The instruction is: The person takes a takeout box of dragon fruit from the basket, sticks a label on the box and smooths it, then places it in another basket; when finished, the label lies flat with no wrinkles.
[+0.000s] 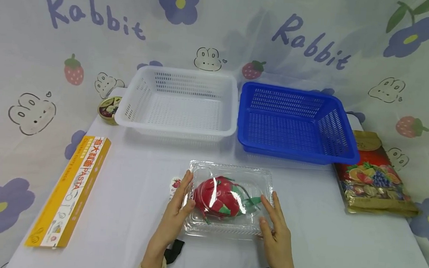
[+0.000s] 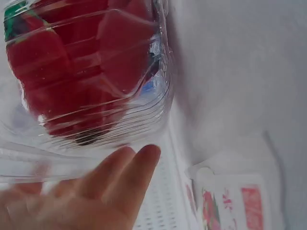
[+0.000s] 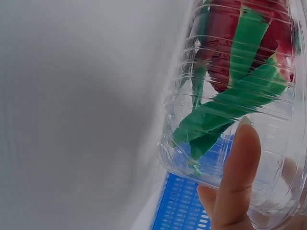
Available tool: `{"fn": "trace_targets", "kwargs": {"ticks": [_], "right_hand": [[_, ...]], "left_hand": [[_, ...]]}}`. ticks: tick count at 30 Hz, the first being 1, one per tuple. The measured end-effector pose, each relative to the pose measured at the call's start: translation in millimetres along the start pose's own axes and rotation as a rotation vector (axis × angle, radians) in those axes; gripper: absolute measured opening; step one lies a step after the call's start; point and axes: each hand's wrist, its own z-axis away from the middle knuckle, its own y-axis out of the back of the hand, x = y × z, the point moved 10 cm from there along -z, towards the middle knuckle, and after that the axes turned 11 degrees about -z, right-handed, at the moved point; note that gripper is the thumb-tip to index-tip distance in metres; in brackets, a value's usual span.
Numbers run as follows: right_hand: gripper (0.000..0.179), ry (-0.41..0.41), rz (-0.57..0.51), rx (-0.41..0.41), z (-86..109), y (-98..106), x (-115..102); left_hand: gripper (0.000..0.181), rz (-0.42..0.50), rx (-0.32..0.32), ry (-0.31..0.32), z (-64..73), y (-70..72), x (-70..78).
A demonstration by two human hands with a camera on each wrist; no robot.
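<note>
A clear plastic clamshell box (image 1: 249, 227) is in front of me, with a red dragon fruit (image 1: 215, 196) with green leafy tips inside. My left hand (image 1: 173, 214) rests along the box's left end, its fingers straight. At the right end, my right hand (image 1: 278, 234) touches the box with extended fingers and thumb. The left wrist view shows fingertips (image 2: 139, 165) beside the ridged plastic wall; their exact contact is blurred. In the right wrist view, a digit (image 3: 240, 167) lies against the wall near the green leaves (image 3: 230, 103).
Behind the box stand a white basket (image 1: 177, 128) and a blue basket (image 1: 295, 154). A yellow pasta box (image 1: 70, 190) lies left; a round tin (image 1: 108, 110) sits beside the white basket. At right lies a red and gold bag (image 1: 377, 178). A printed card (image 1: 174, 185) peeks out by my left hand.
</note>
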Motion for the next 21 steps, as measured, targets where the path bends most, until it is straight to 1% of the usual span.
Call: {"fn": "trace_targets", "kwargs": {"ticks": [2,4,5,7,8,10,14,17,19,21], "right_hand": [[0.049,-0.005,-0.002,-0.002,-0.1,-0.5,0.4],[0.048,-0.012,-0.005,-0.003,-0.2,-0.6,1.1],[0.048,-0.012,-0.002,-0.001,-0.2,-0.4,1.2],[0.047,-0.015,0.000,0.002,-0.2,0.3,1.5],[0.047,-0.015,0.002,0.005,-0.2,0.9,1.4],[0.047,-0.010,0.004,0.009,-0.2,1.8,1.3],[0.047,0.003,-0.003,0.008,-0.5,1.9,-0.3],[0.047,0.005,-0.010,0.006,-0.9,1.5,-0.5],[0.047,0.005,-0.012,0.006,-1.2,1.3,-0.1],[0.047,0.003,-0.013,0.004,-1.4,1.2,0.5]], "left_hand": [[0.054,-0.001,0.100,0.077,0.8,12.3,-9.5],[0.048,-0.038,0.221,0.189,4.1,27.4,-21.6],[0.046,-0.071,0.277,0.251,6.6,34.7,-27.6],[0.044,-0.126,0.354,0.348,11.2,45.1,-35.8],[0.045,-0.159,0.375,0.379,12.6,48.4,-37.9],[0.049,-0.212,0.382,0.414,13.2,50.4,-40.2],[0.061,-0.296,0.340,0.437,12.2,47.3,-43.4],[0.072,-0.363,0.309,0.447,11.7,45.0,-46.5],[0.078,-0.415,0.294,0.447,11.4,43.6,-45.1],[0.083,-0.465,0.281,0.434,10.8,41.8,-42.2]]}}
